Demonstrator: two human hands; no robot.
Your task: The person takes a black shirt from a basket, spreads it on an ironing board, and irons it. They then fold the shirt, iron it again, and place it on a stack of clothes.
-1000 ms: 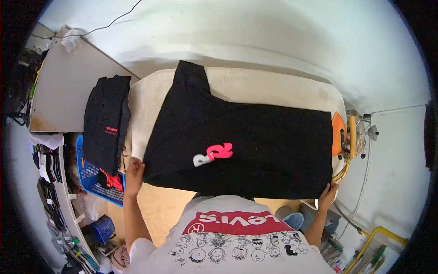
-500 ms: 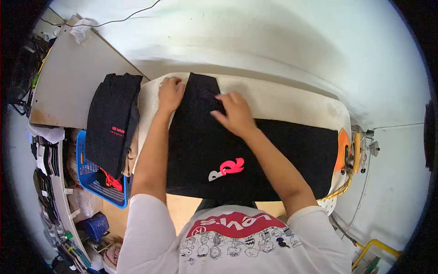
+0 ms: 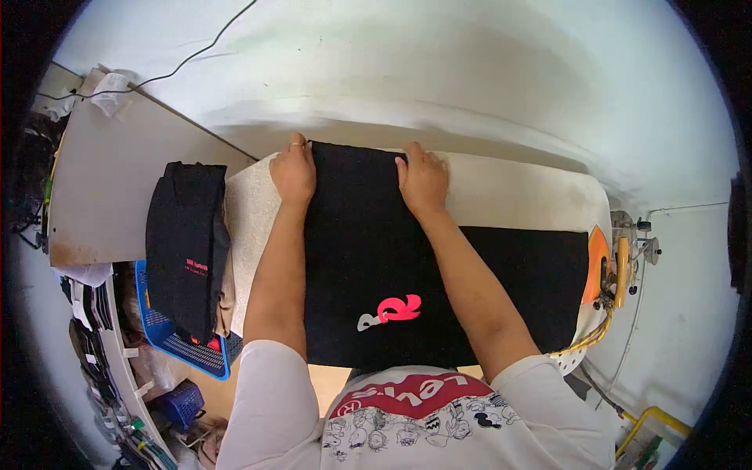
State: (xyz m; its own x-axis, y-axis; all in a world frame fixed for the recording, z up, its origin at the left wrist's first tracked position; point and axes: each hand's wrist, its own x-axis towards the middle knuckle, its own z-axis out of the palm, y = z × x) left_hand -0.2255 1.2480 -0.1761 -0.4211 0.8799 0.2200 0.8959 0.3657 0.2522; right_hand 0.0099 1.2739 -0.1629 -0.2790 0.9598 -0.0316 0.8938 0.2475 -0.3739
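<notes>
A black T-shirt (image 3: 360,235) with a pink and white letter print lies flat on the pale ironing board (image 3: 517,184). One part of it, which looks like a sleeve, reaches toward the wall. At the far left corner of that part, my left hand (image 3: 294,174) is closed on the cloth edge, a ring on one finger. Opposite it, my right hand (image 3: 424,182) pinches the right corner, thumb against the fabric. The cloth between the hands looks smooth and stretched straight. My fingertips are partly hidden behind the edges.
Folded black garments (image 3: 186,243) are stacked at the board's left end, above a blue basket (image 3: 222,368). An iron with an orange base (image 3: 598,262) and yellow cord stands at the right end. Behind the board runs a white wall (image 3: 439,70); a shelf (image 3: 129,376) holds clothes at left.
My right hand has moved right and taken hold of the cloth corner, and the left grips the opposite corner. The far part of the T-shirt is now spread wider and straighter. The view has shifted slightly.
</notes>
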